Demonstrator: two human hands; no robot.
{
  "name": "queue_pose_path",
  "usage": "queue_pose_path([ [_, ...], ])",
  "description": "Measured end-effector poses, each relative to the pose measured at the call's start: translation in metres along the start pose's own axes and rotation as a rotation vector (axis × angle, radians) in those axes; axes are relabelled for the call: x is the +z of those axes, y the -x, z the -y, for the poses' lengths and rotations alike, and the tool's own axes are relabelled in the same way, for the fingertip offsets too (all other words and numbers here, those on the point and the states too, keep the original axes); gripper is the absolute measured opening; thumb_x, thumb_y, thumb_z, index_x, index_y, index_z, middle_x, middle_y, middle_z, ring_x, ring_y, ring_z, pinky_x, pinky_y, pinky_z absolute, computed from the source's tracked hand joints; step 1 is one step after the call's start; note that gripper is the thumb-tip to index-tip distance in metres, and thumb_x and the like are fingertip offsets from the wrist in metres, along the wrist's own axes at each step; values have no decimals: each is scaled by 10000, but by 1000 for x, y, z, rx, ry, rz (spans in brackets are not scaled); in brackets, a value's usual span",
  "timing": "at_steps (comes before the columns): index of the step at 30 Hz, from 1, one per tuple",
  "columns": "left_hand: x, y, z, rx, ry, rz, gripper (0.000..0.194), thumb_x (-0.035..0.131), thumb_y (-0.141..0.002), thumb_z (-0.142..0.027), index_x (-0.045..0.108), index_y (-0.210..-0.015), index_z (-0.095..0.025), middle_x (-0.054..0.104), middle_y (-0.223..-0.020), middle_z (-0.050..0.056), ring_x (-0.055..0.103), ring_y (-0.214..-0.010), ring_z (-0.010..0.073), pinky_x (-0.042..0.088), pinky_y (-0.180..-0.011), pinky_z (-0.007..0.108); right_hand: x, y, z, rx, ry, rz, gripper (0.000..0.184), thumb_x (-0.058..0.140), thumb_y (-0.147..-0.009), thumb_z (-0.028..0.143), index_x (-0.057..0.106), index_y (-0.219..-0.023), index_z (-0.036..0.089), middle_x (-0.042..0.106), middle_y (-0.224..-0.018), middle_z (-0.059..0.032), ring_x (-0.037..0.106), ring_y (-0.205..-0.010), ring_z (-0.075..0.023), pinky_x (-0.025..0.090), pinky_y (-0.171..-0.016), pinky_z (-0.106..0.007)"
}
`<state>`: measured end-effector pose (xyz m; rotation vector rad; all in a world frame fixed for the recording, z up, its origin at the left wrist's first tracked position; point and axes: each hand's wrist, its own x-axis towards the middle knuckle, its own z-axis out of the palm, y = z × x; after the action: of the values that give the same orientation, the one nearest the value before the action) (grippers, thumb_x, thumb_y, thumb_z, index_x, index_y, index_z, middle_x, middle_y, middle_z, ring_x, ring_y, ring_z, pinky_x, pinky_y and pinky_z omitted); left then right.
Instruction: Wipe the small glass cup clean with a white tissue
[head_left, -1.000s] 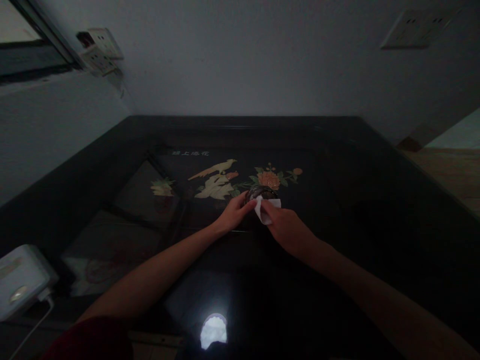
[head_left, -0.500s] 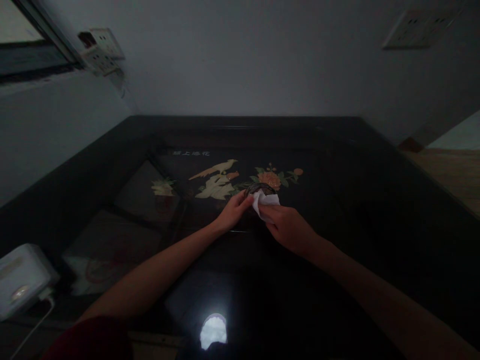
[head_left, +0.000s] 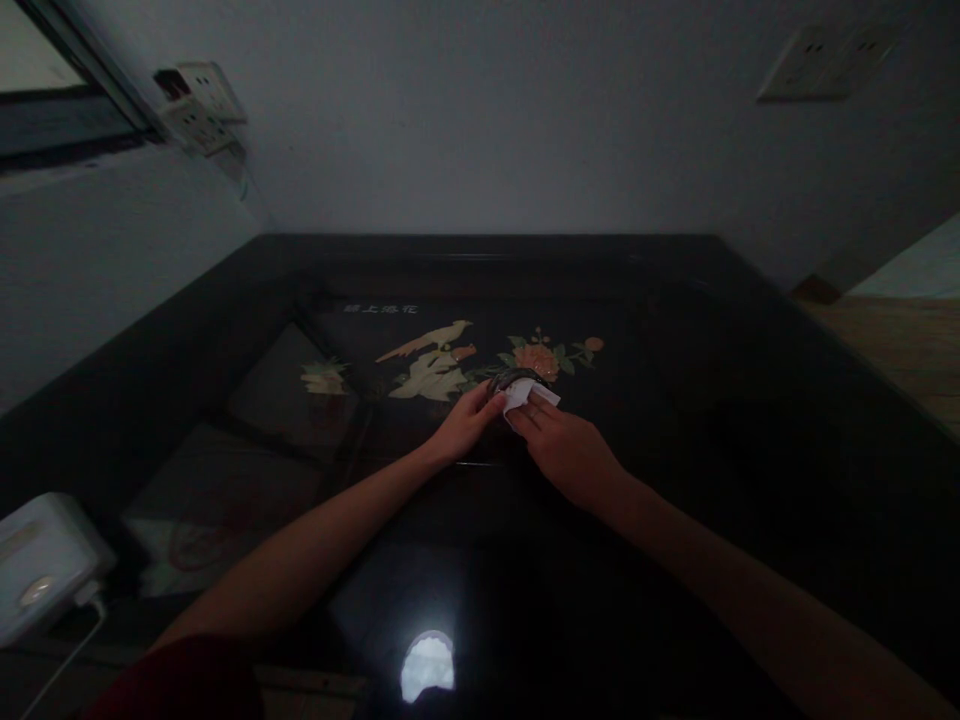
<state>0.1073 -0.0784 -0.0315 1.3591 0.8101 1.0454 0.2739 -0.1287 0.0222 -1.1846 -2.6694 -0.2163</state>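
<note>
Above the glossy black table [head_left: 645, 470], my left hand [head_left: 466, 422] grips a small dark, shiny object with a curved rim [head_left: 517, 376] by its left side. What kind of object it is I cannot make out in the dim light. My right hand [head_left: 571, 455] has a white tissue [head_left: 523, 396] pinched in its fingers and presses it to the near side of the dark object. The tissue and fingers hide much of that object.
Inlaid in the tabletop are a bird [head_left: 442, 338] and flowers [head_left: 536, 360]. A white box-shaped device [head_left: 49, 560] with a cable lies at the left edge. Wall sockets [head_left: 825, 62] sit behind, and a window [head_left: 52, 95] shows at upper left.
My right hand has shifted slightly left, its fingers now further over the tissue, which is bunched differently against the dark object. My left hand keeps its hold.
</note>
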Motion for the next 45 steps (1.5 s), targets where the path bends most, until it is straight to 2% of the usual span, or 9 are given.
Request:
queue_pose_path([
  [5,2,2,-9,-3,-85,-3,564,577,-759,-594,591,-1057,-116,656,-983,84,572,-913,219,429,-840,309,4,1,5,88,106,-36,324,381,-909,75,578,-1166,84,652,-1150,-200,560,-1165,-282,562,-761,-355],
  [10,4,2,-13,-4,-127,-11,596,566,-756,-607,575,-1073,-103,651,-1004,94,568,-927,223,427,-846,313,-1,1,10,117,107,-17,317,393,-902,64,588,-1152,81,649,-1160,-193,565,-1156,-272,555,-817,-344],
  [19,2,2,-11,-23,-180,-19,567,545,-748,-636,576,-966,-113,635,-872,62,555,-800,189,434,-740,290,-16,0,9,125,-105,138,381,351,-900,49,536,-1229,94,609,-1237,-161,555,-1159,-231,498,-924,-347],
  [24,1,2,-10,-1,-227,-1,547,545,-759,-617,581,-969,-114,642,-895,66,562,-866,208,435,-795,306,-23,-3,6,191,-301,253,339,386,-856,24,585,-1110,129,682,-1069,-118,637,-981,-202,482,-857,-303],
  [27,0,2,-8,0,-239,-3,543,532,-781,-597,578,-1014,-109,651,-948,80,573,-899,220,436,-830,323,-22,-4,3,209,-437,236,291,417,-822,15,599,-1017,131,695,-940,-99,654,-866,-194,474,-775,-272],
  [30,-1,1,-7,16,-234,1,563,529,-785,-592,572,-1058,-101,655,-992,95,575,-950,237,434,-872,341,-14,-3,2,191,-487,156,303,395,-811,-3,590,-1006,125,687,-959,-106,645,-889,-196,471,-784,-275],
  [36,-1,1,-8,17,-254,18,529,526,-795,-578,578,-1024,-105,655,-968,89,575,-948,233,436,-883,340,0,-1,5,136,-323,39,404,301,-861,-18,542,-1160,106,632,-1180,-141,588,-1106,-216,470,-936,-349],
  [40,-1,1,-9,24,-268,30,503,512,-812,-558,576,-1030,-108,651,-974,87,566,-960,232,431,-885,341,-2,-1,7,145,-179,37,360,330,-893,24,567,-1148,114,639,-1174,-141,585,-1120,-223,503,-921,-348],
  [45,1,2,-9,0,-273,29,516,505,-808,-570,563,-1029,-107,640,-944,82,567,-885,211,444,-808,313,-5,-2,9,127,-28,21,331,374,-895,39,586,-1147,74,654,-1136,-187,577,-1134,-255,504,-927,-352],
])
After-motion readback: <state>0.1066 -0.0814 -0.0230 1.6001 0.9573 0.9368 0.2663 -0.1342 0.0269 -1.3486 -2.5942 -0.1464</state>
